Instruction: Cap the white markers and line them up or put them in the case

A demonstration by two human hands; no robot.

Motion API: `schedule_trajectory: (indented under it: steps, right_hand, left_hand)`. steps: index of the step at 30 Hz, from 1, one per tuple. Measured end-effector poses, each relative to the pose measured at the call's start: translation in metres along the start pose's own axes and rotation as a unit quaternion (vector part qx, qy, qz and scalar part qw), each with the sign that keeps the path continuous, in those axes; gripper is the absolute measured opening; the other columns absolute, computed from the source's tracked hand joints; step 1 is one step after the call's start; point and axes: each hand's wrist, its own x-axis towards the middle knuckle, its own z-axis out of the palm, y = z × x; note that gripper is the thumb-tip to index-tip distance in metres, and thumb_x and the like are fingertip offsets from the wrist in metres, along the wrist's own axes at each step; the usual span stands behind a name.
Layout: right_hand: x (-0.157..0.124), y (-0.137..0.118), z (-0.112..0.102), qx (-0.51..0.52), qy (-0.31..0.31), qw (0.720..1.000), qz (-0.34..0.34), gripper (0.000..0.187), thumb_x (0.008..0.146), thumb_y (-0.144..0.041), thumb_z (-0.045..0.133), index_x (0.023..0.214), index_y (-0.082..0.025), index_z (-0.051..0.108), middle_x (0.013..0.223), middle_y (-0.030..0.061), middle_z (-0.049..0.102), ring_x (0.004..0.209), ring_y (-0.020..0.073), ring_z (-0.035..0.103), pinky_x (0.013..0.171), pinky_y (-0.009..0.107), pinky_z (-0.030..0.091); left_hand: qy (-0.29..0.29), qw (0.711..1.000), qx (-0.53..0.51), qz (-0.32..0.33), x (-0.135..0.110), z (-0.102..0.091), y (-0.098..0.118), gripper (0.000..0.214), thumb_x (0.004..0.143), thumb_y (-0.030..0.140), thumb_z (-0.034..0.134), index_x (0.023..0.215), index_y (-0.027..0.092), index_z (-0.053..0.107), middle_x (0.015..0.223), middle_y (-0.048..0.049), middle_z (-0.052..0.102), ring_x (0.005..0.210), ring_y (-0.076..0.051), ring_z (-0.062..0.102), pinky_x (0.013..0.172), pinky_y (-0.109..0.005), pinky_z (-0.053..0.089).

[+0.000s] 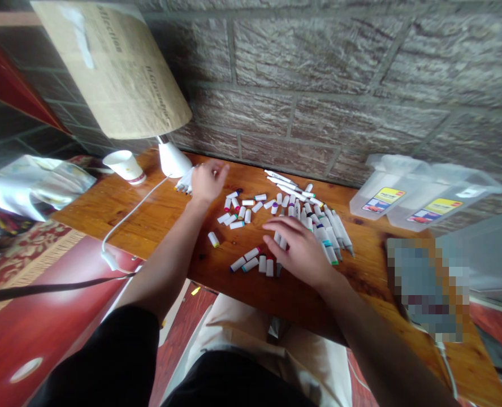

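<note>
My left hand (pixel 209 181) is by the lamp base, right beside a small bunch of white markers (pixel 184 182). Its visible fingers are stretched out and apart, and some are hidden behind the hand. My right hand (pixel 301 249) hovers over or rests on the near left side of a pile of white markers (pixel 330 230). Thumb and forefinger are spread, with nothing visibly gripped; part of the pile is hidden beneath. Loose white marker caps (pixel 237 225) with coloured ends lie between the hands. More caps (pixel 251 264) sit near the table's front edge.
A lamp (pixel 174 160) with a printed paper shade and a paper cup (pixel 126 167) stand at the left. Clear plastic containers (pixel 420 195) are at the right, beyond a blurred-out device (pixel 423 288). A white cord (pixel 128 215) crosses the wooden table (pixel 217 282). A brick wall bounds the back.
</note>
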Motion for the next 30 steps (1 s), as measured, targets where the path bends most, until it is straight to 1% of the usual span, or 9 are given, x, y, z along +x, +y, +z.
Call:
schedule_trajectory:
  steps: [3,6,9,12,15,19,24,27,30]
  right_hand:
    - [0.002,-0.021,0.018,-0.029,-0.093,0.991,-0.095,0.032,0.102,-0.030,0.052,0.128,-0.020,0.067,0.144,0.0113,0.062,0.133,0.0251,0.058,0.115,0.042,0.044]
    - [0.007,-0.043,0.041,-0.059,-0.144,0.977,-0.148,0.048,0.102,-0.043,0.052,0.140,-0.016,0.059,0.157,0.0154,0.049,0.148,0.0294,0.042,0.121,0.047,0.037]
    - [0.015,-0.057,0.067,-0.073,-0.160,0.972,-0.157,0.054,0.103,-0.044,0.049,0.146,-0.012,0.053,0.161,0.0180,0.043,0.153,0.0312,0.032,0.123,0.050,0.032]
    - [0.026,-0.062,0.088,-0.094,-0.164,0.966,-0.175,0.051,0.104,-0.040,0.046,0.145,-0.011,0.054,0.160,0.0173,0.044,0.153,0.0301,0.033,0.126,0.051,0.027]
    - [0.038,-0.057,0.095,-0.138,-0.168,0.962,-0.168,0.052,0.105,-0.037,0.043,0.146,-0.006,0.053,0.159,0.0181,0.045,0.152,0.0306,0.034,0.126,0.052,0.026]
    - [0.045,-0.041,0.090,-0.196,-0.159,0.959,-0.128,0.052,0.105,-0.032,0.041,0.144,0.001,0.053,0.158,0.0227,0.044,0.153,0.0343,0.031,0.126,0.054,0.026]
    - [0.039,-0.021,0.075,-0.243,-0.140,0.959,-0.044,0.051,0.105,-0.027,0.043,0.143,0.005,0.053,0.158,0.0251,0.043,0.153,0.0373,0.032,0.126,0.055,0.025]
    - [0.038,-0.009,0.057,-0.240,-0.113,0.964,-0.004,0.051,0.105,-0.033,0.043,0.141,0.000,0.058,0.156,0.0240,0.046,0.151,0.0390,0.034,0.123,0.056,0.029]
    - [0.041,0.005,0.029,-0.219,-0.062,0.973,0.031,0.046,0.105,-0.033,0.041,0.138,-0.008,0.062,0.151,0.0213,0.054,0.143,0.0352,0.047,0.118,0.051,0.037]
  left_hand:
    - [0.006,0.994,-0.108,0.022,-0.003,0.012,0.012,0.041,0.097,0.051,0.049,0.100,0.016,0.070,0.081,-0.0060,0.074,0.073,-0.017,0.066,0.073,-0.027,0.047]
    - [0.049,0.978,-0.204,-0.011,0.001,0.016,0.011,0.049,0.099,0.060,0.043,0.097,0.017,0.067,0.073,-0.0031,0.070,0.066,-0.015,0.062,0.064,-0.026,0.044]
    - [0.107,0.951,-0.286,-0.048,0.008,0.013,0.003,0.057,0.098,0.068,0.039,0.099,0.017,0.065,0.065,-0.0004,0.065,0.061,-0.013,0.059,0.061,-0.025,0.044]
    - [0.147,0.927,-0.338,-0.073,0.012,0.008,-0.003,0.061,0.096,0.072,0.038,0.098,0.017,0.065,0.059,0.0010,0.061,0.058,-0.013,0.058,0.060,-0.024,0.045]
    - [0.155,0.918,-0.354,-0.086,0.014,0.008,-0.007,0.060,0.097,0.070,0.038,0.096,0.017,0.066,0.059,0.0005,0.061,0.058,-0.014,0.059,0.060,-0.025,0.046]
    - [0.074,0.937,-0.328,-0.093,0.013,0.017,-0.012,0.061,0.099,0.066,0.036,0.090,0.016,0.070,0.070,-0.0051,0.071,0.070,-0.017,0.066,0.071,-0.027,0.050]
    - [-0.101,0.950,-0.279,-0.100,0.003,0.030,-0.007,0.070,0.100,0.066,0.026,0.100,0.015,0.075,0.115,-0.0135,0.076,0.111,-0.025,0.070,0.100,-0.033,0.048]
    - [-0.184,0.945,-0.248,-0.112,-0.008,0.032,0.003,0.071,0.098,0.067,0.026,0.114,0.017,0.075,0.133,-0.0129,0.070,0.131,-0.028,0.061,0.110,-0.034,0.042]
    - [-0.206,0.939,-0.253,-0.108,-0.018,0.036,0.013,0.071,0.097,0.067,0.027,0.121,0.018,0.073,0.138,-0.0122,0.067,0.137,-0.028,0.056,0.115,-0.034,0.038]
